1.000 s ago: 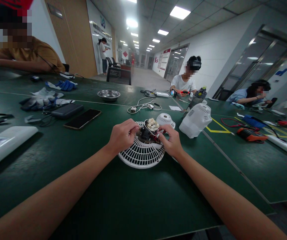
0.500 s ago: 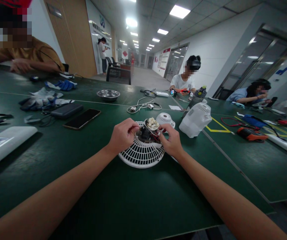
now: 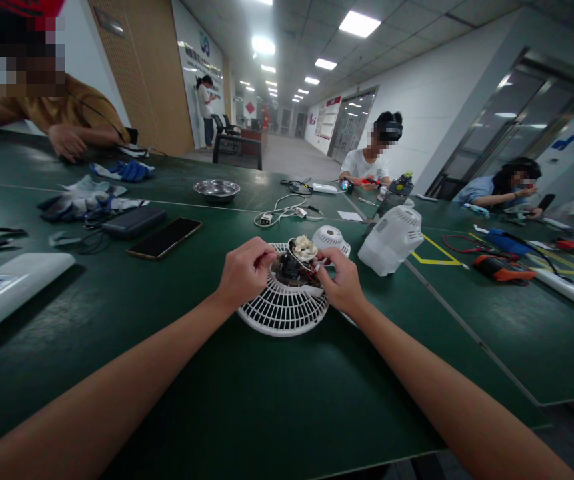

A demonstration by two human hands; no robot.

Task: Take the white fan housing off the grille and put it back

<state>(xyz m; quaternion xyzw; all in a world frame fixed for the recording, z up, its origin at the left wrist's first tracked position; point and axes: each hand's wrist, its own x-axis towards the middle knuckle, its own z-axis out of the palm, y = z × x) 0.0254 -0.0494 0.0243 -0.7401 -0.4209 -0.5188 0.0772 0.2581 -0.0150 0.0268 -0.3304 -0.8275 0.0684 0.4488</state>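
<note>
Motor (image 3: 289, 269): between your two hands, dark, sitting over the grille, with a cream clump (image 3: 305, 249) on top.
Left hand (image 3: 247, 272): fingers curled in, thumb and forefinger tips brought together at the motor's left side; whether anything thin is between them, you cannot tell.
Right hand (image 3: 341, 279): thumb and forefinger pinched together on the wires (image 3: 311, 271) at the motor's right side.
Grille (image 3: 287, 320): white, under the motor, its rim reaching toward you between your forearms.
Cap (image 3: 331, 239): white, vented, just beyond your right hand.
Housing (image 3: 391, 241): white, right of your right hand, apart from it.
Cable (image 3: 287, 212): beyond both hands, loosely looped.
Phone (image 3: 165, 238): left of your left hand, screen dark.
Bowl (image 3: 217, 191): metal, farther out past your left hand.
Meter (image 3: 503, 268): orange and black, well right of your right hand.
</note>
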